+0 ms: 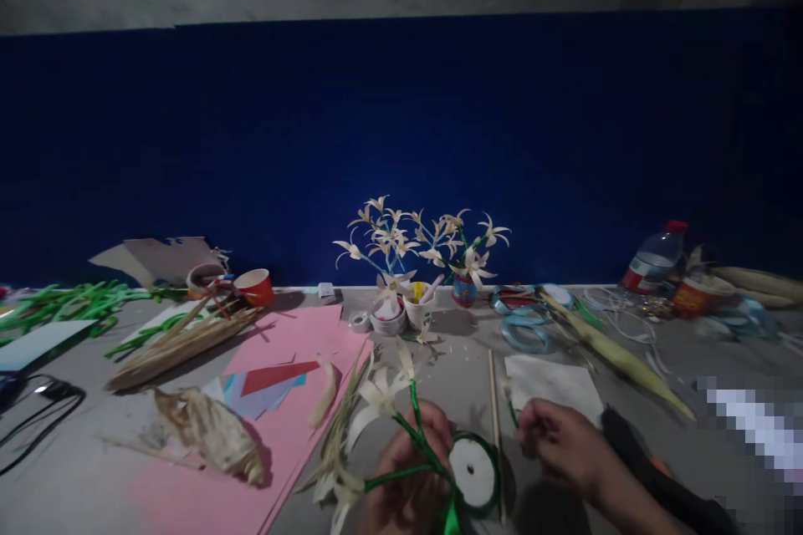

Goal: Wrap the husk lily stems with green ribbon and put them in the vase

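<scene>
My left hand (407, 468) is closed round a branching handmade flower spray (421, 426), whose green-wrapped stems carry pale, corn-husk-like petals. A spool of green ribbon (472, 468) with a white face is right beside this hand, and a shiny green strip hangs at the bottom of the spray. To the right, my right hand (558, 443) pinches a small green-stemmed piece (513, 411) with a pale tip. Between the hands lies a thin wooden stick (495, 426). A white paper sheet (555, 384) lies behind the right hand.
Pale flowers stand in a decorated vase (464, 291) and small cups (419, 309) at the back. Pink paper (282, 426) and dried husks (210, 435) lie left. Blue ribbon (524, 330), a long husk (618, 355) and a plastic bottle (656, 259) are right.
</scene>
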{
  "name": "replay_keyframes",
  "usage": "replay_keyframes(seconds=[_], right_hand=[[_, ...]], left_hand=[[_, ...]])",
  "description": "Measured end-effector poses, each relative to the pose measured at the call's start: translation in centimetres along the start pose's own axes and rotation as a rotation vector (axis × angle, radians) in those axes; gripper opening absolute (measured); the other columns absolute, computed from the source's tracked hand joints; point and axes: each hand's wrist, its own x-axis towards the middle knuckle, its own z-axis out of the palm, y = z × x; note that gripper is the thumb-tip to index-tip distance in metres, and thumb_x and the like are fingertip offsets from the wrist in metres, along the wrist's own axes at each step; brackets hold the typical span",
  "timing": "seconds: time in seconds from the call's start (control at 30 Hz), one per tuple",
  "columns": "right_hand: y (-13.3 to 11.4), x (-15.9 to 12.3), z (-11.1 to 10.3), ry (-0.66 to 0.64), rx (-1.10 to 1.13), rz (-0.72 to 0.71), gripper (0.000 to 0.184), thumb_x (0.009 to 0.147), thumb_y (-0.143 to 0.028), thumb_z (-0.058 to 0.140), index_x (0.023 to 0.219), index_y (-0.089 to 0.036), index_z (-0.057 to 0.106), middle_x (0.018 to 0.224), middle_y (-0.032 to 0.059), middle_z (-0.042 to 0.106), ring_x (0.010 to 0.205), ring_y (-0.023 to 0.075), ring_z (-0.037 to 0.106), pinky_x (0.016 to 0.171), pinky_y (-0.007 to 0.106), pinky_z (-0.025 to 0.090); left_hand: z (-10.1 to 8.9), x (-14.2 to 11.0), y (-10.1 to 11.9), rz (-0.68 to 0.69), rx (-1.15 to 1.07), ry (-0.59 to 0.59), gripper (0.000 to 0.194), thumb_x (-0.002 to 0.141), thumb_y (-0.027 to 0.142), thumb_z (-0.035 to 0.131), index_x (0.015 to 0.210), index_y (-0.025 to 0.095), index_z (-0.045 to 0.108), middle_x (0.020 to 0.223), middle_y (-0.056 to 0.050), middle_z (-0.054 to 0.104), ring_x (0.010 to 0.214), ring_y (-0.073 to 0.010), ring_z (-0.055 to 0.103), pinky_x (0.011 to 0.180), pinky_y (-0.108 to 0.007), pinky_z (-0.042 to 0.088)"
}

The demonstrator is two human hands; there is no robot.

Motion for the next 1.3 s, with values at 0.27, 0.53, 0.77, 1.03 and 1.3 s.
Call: replay_keyframes(seconds=[0.27,0.53,0.77,1.03,1.3], right_hand=[[-8.7,-4.1,0.5,-0.055,0.640,-0.005,0.039,0.062,-0.050,0.081,0.068,-0.019,0.058,0.062,-0.0053,0.052,0.053,0.0083,0.041,0.049,0.020,0.033],[-9.9,-3.5,1.0,-0.176,0.651,-0.080,0.032,0.066,-0.038,0.081,0.067,-0.017,0.057,0.062,-0.0052,0.052,0.058,0.0100,0.048,0.055,0.021,0.036],[-10.6,-4.0,1.1,-0.144,0.659,-0.075,0.033,0.065,-0.037,0.081,0.068,-0.017,0.055,0.062,-0.0059,0.052,0.055,0.0090,0.048,0.053,0.020,0.036],[-10.5,-4.0,1.4,-0.146,0.667,-0.103,0.029,0.069,-0.035,0.079,0.068,-0.018,0.056,0.064,-0.0059,0.051,0.057,0.0094,0.050,0.053,0.019,0.042],[-9.7,-3.9,2.0,-0.119,0.627,-0.163,0.029,0.075,-0.041,0.075,0.071,-0.019,0.057,0.066,-0.0047,0.051,0.058,0.0103,0.052,0.053,0.020,0.046]], left_hand=[[1.5,0.0,-0.1,-0.149,-0.061,-0.012,0.029,0.075,0.046,0.073,0.067,0.020,0.064,0.079,-0.002,0.051,0.076,-0.0189,0.049,0.069,-0.028,0.040],[1.9,-0.2,0.3,-0.293,0.037,0.026,0.039,0.068,0.056,0.074,0.072,0.019,0.062,0.070,0.000,0.054,0.067,-0.0156,0.048,0.063,-0.025,0.039],[2.2,0.0,-0.2,-0.284,-0.020,-0.046,0.043,0.070,0.061,0.070,0.073,0.020,0.058,0.063,0.002,0.052,0.056,-0.0126,0.046,0.055,-0.025,0.038],[2.2,-0.2,0.2,-0.361,-0.071,-0.049,0.042,0.067,0.060,0.073,0.077,0.021,0.062,0.060,0.003,0.054,0.050,-0.0127,0.048,0.049,-0.023,0.041],[2.7,0.1,1.3,-0.322,0.064,0.037,0.039,0.062,0.053,0.080,0.068,0.019,0.063,0.059,0.002,0.056,0.055,-0.0136,0.050,0.053,-0.022,0.042]])
